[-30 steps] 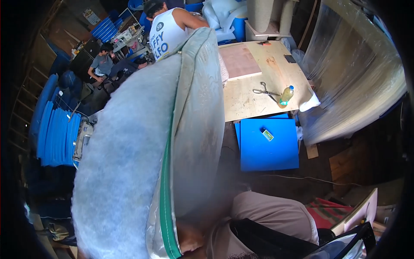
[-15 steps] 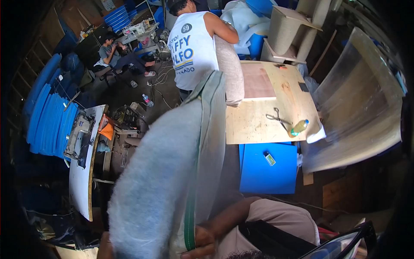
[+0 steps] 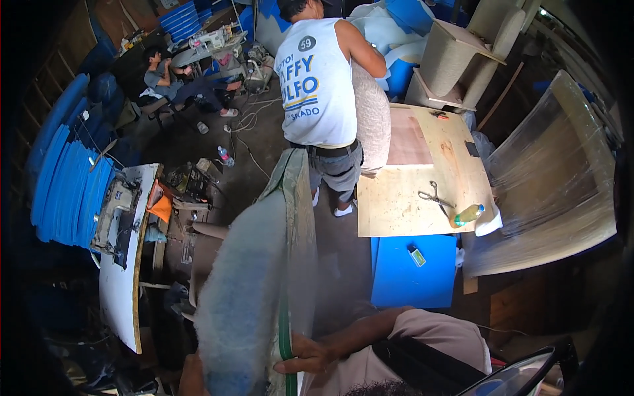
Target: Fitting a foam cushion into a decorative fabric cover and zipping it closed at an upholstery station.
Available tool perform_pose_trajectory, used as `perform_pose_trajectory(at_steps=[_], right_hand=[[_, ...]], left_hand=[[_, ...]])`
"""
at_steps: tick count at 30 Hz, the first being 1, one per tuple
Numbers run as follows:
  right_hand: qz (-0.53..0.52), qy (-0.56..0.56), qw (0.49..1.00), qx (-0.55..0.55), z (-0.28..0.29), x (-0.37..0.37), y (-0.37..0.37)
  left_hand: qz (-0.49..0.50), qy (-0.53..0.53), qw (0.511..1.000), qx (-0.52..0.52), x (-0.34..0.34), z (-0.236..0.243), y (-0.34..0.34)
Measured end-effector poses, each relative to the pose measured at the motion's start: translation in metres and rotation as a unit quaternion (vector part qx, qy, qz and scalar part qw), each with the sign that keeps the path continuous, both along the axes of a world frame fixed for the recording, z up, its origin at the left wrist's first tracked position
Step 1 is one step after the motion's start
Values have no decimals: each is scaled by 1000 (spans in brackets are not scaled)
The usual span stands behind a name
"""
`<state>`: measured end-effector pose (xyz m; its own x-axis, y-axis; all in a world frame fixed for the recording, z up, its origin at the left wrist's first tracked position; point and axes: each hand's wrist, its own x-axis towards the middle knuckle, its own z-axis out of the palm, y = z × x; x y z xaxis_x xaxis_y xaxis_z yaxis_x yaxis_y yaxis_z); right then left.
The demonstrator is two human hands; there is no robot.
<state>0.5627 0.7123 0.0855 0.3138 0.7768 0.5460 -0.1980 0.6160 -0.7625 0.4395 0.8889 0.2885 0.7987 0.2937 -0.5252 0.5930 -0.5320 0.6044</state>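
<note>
A long pad of fluffy white fibre (image 3: 241,277) stands upright in front of me, beside a grey cover with a green zipper-like band (image 3: 285,317) along its edge. My right hand (image 3: 305,356), low in the middle, has its fingers wrapped over that band. Part of my left hand (image 3: 190,373) shows at the pad's lower left side; its fingers are hidden behind the pad.
A co-worker (image 3: 314,79) stands ahead, holding a beige padded bundle (image 3: 370,125) at a plywood table (image 3: 389,204) with scissors and bottle. Another person (image 3: 168,86) sits behind left. Blue boards (image 3: 413,290) lie under the table; sewing machine (image 3: 115,214) at left; plastic-covered panel (image 3: 548,191) right.
The pad and cover have dropped lower and narrowed in view, revealing the co-worker, more floor and the left sewing table. My right hand now shows more fully on the green band.
</note>
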Motion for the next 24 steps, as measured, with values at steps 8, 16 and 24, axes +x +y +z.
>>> perform_pose_trajectory(at_steps=[8,16,24], right_hand=[[-64,5,991,-120,-58,2,42],[-164,-27,985,-50,-57,8,74],[-21,-72,997,-19,-64,90,90]], left_hand=[[46,-38,996,-69,11,-39,38],[38,-10,997,-66,29,-30,54],[2,11,1000,-29,83,-82,73]])
